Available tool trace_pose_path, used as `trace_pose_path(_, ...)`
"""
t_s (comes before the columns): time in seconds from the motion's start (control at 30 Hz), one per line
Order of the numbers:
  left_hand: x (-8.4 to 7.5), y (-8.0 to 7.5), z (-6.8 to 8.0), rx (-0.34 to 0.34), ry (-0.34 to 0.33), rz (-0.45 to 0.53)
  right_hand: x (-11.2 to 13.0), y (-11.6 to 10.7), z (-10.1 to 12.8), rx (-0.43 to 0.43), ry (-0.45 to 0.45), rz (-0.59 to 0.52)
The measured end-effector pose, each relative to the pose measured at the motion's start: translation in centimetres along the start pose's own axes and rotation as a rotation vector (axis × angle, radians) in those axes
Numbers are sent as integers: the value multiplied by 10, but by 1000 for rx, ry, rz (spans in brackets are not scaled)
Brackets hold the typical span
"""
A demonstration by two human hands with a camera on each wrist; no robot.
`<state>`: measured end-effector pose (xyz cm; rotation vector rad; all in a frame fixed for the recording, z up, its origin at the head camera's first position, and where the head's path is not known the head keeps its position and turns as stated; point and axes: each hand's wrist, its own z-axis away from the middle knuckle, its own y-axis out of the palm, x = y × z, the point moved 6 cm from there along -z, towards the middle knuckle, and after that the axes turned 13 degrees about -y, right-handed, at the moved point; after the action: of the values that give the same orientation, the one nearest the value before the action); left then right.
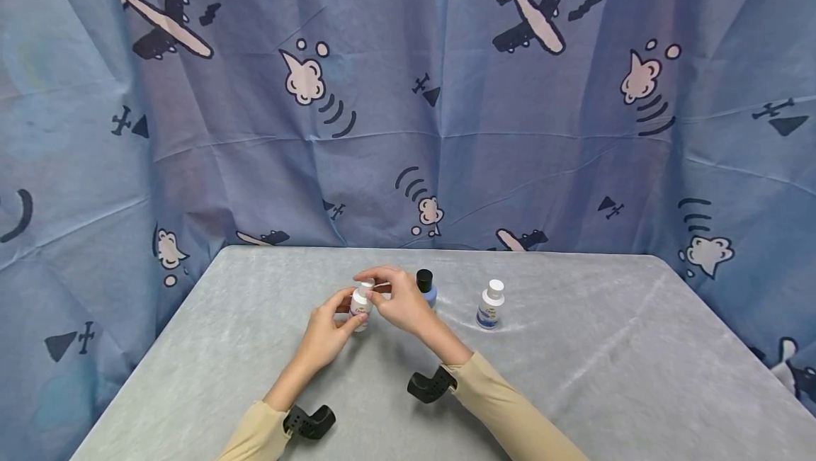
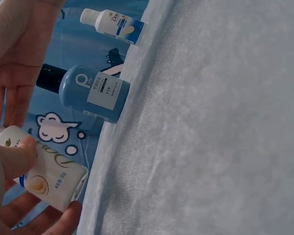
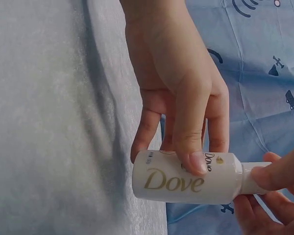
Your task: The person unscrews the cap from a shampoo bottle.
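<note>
My left hand (image 1: 334, 330) grips a small white Dove bottle (image 1: 360, 305) that stands on the grey table (image 1: 574, 376), thumb and fingers round its body (image 3: 186, 178). My right hand (image 1: 395, 298) pinches the bottle's white cap (image 3: 255, 178) from above. In the left wrist view the same bottle (image 2: 49, 174) sits under my left thumb. Just right of my hands stands a blue bottle (image 1: 426, 289) with a black cap (image 2: 90, 93). Farther right is a second white bottle (image 1: 490, 304) with a blue label (image 2: 115, 24).
A blue cloth printed with planes and clouds (image 1: 408, 93) hangs behind and around the table. Black wrist mounts (image 1: 309, 422) (image 1: 431, 384) sit at my beige sleeves.
</note>
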<state>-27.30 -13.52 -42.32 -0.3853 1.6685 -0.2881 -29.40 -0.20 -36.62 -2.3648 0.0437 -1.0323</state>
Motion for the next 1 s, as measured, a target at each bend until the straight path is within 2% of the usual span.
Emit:
trace_pose_path(0.17, 1, -1, 0, -19, -16, 9, 1, 3, -1, 42, -15, -16)
trace_pose_path(0.27, 1, -3, 0, -57, -24, 11, 1, 4, -1, 52, -27, -17)
trace_pose_path(0.43, -3, -6, 1, -149, -3, -19, 0, 1, -2, -15, -18, 4)
trace_pose_path(0.53, -3, -7, 1, -179, 13, -26, -1, -2, -2, -51, -8, 40)
trace_pose_path(0.77, -3, -6, 0, -181, 28, -24, 1, -4, 0, -76, -9, 98)
trace_pose_path(1.0, -2, -2, 0, -157, 41, -43, 0, -4, -1, -84, -21, 87)
